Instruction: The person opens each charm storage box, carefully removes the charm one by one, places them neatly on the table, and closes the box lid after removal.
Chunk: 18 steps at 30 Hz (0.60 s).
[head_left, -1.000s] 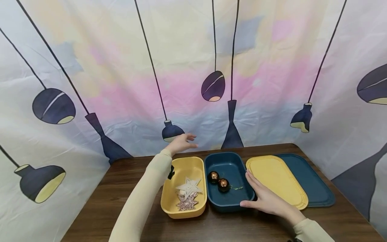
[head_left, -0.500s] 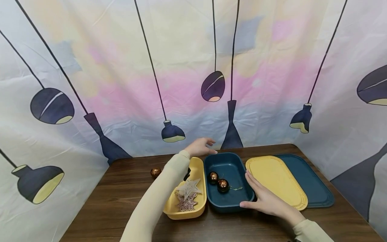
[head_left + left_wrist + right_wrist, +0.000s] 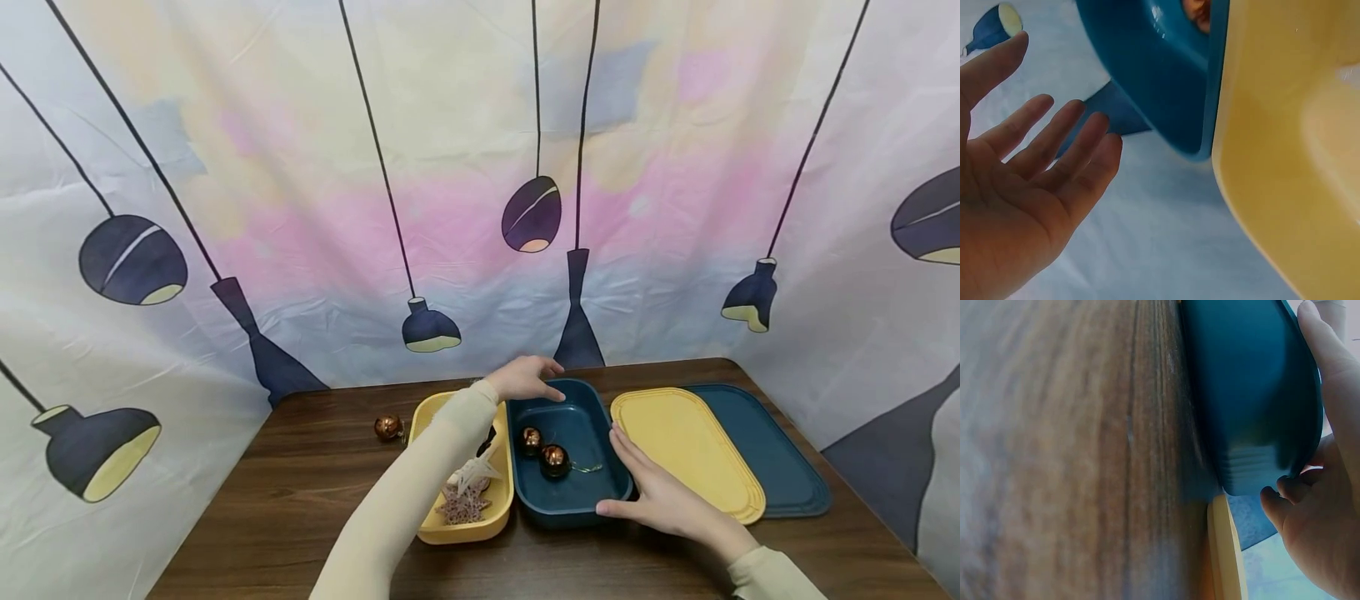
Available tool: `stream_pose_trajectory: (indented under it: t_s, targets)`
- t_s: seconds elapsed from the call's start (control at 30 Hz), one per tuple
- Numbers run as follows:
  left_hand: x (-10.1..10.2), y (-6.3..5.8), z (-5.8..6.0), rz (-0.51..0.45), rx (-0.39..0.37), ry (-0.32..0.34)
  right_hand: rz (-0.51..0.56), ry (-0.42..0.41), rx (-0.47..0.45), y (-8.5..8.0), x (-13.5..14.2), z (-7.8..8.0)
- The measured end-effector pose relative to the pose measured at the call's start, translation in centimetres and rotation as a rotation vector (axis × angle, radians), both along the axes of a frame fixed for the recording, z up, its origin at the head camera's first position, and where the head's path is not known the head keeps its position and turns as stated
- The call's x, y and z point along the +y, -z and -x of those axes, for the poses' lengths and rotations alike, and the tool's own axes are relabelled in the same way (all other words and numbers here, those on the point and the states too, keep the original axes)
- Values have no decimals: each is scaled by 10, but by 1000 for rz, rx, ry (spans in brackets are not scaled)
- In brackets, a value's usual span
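Two boxes (image 3: 573, 500) (image 3: 468, 533), three balls (image 3: 532, 442) (image 3: 555, 461) (image 3: 388, 427). Left hand (image 3: 527, 379), empty, has shifted rightward; right hand (image 3: 660, 492), unclenched, touches one box.

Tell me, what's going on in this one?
Someone has both hands at a blue box. The right hand rests against its near right corner; two copper-coloured baubles lie inside. The left hand, holding nothing, is at the box's far end, its arm reaching across the yellow box, where star ornaments lie. A third bauble sits on the table left of the yellow box. To the right, a yellow lid partly covers a blue lid.
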State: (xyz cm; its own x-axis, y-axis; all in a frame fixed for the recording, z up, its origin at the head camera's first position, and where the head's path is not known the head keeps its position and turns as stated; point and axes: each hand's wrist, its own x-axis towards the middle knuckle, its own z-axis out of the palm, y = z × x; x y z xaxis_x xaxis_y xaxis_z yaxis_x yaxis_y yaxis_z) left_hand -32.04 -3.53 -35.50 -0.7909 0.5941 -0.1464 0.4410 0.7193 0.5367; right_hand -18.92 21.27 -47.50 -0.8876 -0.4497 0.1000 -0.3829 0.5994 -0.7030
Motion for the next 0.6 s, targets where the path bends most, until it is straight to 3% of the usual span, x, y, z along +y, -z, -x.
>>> stream_pose_trajectory:
  t_s: [0.13,0.6]
  targets:
    - [8,6,-4,57,9,30,3,-2,3,0,0,0]
    - [16,17,-15,111,-40,52,6,-3,12,1,0,-1]
